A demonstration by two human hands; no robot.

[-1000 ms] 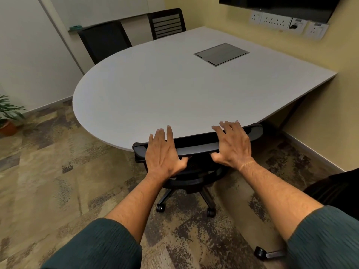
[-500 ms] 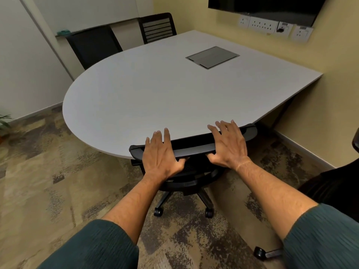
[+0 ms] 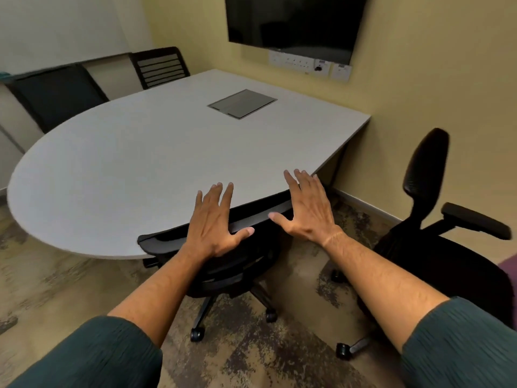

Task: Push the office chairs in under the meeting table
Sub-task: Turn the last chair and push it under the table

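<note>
The grey meeting table has a rounded left end. A black mesh office chair stands tucked under its near edge, the backrest top touching the table rim. My left hand hovers flat over the backrest with fingers spread and the thumb resting on its top edge. My right hand is also flat and spread, its fingers above the table edge, holding nothing. A second black office chair with an armrest stands away from the table at the right, near the wall.
Two more black chairs sit at the table's far side. A grey cable hatch is set into the tabletop. A dark screen and wall sockets hang on the yellow wall. Patterned carpet covers the floor.
My fingers have lifted off the chair's backrest and spread out. The view has swung to the right, which brings the second chair by the wall into sight.
</note>
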